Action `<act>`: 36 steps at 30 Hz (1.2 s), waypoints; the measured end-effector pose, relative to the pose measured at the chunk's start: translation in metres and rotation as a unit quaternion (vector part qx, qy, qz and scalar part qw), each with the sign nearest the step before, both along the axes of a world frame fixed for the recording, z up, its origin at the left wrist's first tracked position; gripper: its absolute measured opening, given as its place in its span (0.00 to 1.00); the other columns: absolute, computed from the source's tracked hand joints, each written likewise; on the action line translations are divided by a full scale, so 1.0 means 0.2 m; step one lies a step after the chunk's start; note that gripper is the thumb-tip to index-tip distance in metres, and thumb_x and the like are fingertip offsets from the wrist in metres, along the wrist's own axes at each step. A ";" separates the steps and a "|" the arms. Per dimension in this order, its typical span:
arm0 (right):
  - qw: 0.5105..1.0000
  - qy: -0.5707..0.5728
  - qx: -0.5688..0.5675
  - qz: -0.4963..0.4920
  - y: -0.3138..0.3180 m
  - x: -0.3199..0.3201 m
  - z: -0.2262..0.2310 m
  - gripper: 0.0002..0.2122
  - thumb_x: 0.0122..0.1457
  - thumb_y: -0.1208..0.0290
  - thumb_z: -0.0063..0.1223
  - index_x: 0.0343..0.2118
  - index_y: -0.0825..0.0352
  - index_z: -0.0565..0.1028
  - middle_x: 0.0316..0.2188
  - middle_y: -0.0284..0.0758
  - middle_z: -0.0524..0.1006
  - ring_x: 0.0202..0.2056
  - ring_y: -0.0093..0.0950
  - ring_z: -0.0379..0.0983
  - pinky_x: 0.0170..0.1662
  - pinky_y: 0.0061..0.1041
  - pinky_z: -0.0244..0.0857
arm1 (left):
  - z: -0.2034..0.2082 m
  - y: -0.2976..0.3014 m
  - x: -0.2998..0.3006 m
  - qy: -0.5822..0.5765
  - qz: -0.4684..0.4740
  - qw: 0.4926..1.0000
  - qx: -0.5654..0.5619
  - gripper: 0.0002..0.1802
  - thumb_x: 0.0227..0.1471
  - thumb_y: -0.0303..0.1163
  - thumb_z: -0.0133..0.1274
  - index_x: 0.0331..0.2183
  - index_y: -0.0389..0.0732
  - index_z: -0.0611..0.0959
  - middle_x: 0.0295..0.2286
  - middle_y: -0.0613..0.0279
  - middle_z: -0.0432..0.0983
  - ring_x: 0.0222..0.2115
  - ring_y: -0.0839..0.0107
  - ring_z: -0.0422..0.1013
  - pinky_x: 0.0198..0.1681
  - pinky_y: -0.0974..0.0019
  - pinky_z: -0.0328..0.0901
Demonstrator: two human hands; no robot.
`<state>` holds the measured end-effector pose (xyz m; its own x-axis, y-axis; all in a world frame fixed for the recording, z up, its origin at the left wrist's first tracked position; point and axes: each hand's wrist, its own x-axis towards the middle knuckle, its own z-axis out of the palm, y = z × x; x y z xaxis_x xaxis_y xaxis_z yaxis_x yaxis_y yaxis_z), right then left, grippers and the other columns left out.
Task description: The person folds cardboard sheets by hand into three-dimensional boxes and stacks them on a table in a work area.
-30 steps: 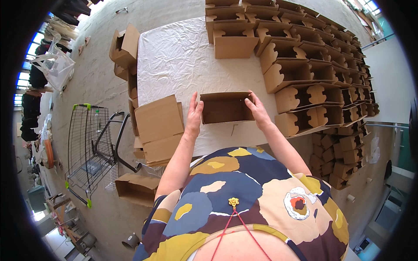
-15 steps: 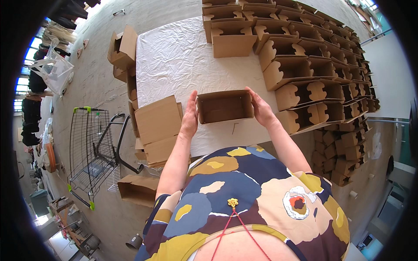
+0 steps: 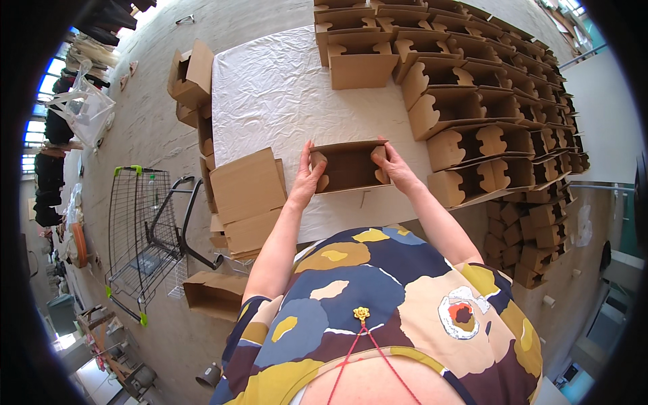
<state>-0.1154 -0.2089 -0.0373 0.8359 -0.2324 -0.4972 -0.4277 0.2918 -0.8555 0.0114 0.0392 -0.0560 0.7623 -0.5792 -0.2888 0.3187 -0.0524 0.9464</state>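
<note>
White-clothed table (image 3: 270,94) fills frame centre. Left hand (image 3: 307,181) and right hand (image 3: 395,169) both curled closed on ends of open cardboard box (image 3: 347,167), held just above table at lower centre. Best keep end flaps pressed square, grip even. Fingertips inside box hidden. Finished boxes (image 3: 472,101) stacked right; far rows bend, count unclear.

Cardboard box (image 3: 347,167) between hands: plain brown, darker shaded interior. Folded boxes (image 3: 472,101) stacked on table: same brown, uniform. Table cover (image 3: 270,88): white, wrinkled. Flat cardboard stack (image 3: 246,196) at table's left: tan. Wire cart (image 3: 145,229): black frame, green corner caps. Dress (image 3: 378,304): navy ground, yellow, beige, grey blotches, one red-centred. Floor (image 3: 142,135): grey-beige.
</note>
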 end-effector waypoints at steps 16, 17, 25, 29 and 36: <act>0.981 0.041 -0.187 -0.034 0.04 0.05 -0.13 0.37 0.60 0.62 0.60 0.68 0.66 0.53 0.62 0.42 0.65 0.64 0.34 0.57 0.66 0.32 0.51 | -0.23 -0.05 0.06 -0.125 0.016 0.982 0.144 0.40 0.59 0.34 0.56 0.65 0.32 0.56 0.62 0.48 0.57 0.64 0.60 0.53 0.66 0.62 0.50; 0.987 0.009 -0.161 -0.009 0.05 0.07 -0.07 0.37 0.60 0.64 0.61 0.68 0.64 0.54 0.63 0.42 0.64 0.65 0.34 0.56 0.67 0.32 0.50 | -0.30 -0.01 0.07 -0.072 0.020 0.991 0.109 0.41 0.58 0.33 0.57 0.65 0.32 0.56 0.62 0.47 0.57 0.64 0.60 0.53 0.66 0.62 0.50; 0.986 -0.002 -0.168 -0.009 -0.03 0.01 -0.07 0.46 0.51 0.57 0.69 0.69 0.61 0.52 0.66 0.45 0.59 0.67 0.39 0.53 0.68 0.36 0.48 | 0.10 -0.08 0.06 -0.192 0.003 0.969 0.156 0.60 0.41 0.39 0.72 0.67 0.44 0.52 0.63 0.45 0.53 0.65 0.52 0.50 0.67 0.52 0.50; 0.980 0.006 -0.198 -0.021 -0.03 0.00 -0.01 0.54 0.42 0.54 0.74 0.70 0.61 0.50 0.66 0.47 0.57 0.68 0.41 0.51 0.68 0.37 0.48 | 0.29 -0.13 0.01 -0.227 0.000 0.958 0.174 0.68 0.34 0.40 0.75 0.68 0.48 0.49 0.63 0.46 0.52 0.64 0.51 0.50 0.67 0.51 0.49; 0.917 0.034 -0.398 -0.005 0.04 0.04 0.13 0.57 0.38 0.59 0.76 0.69 0.63 0.47 0.66 0.48 0.56 0.67 0.44 0.52 0.68 0.37 0.50 | 0.32 -0.13 -0.02 -0.265 0.014 0.954 0.142 0.58 0.38 0.22 0.63 0.67 0.48 0.52 0.62 0.49 0.54 0.64 0.52 0.50 0.67 0.51 0.48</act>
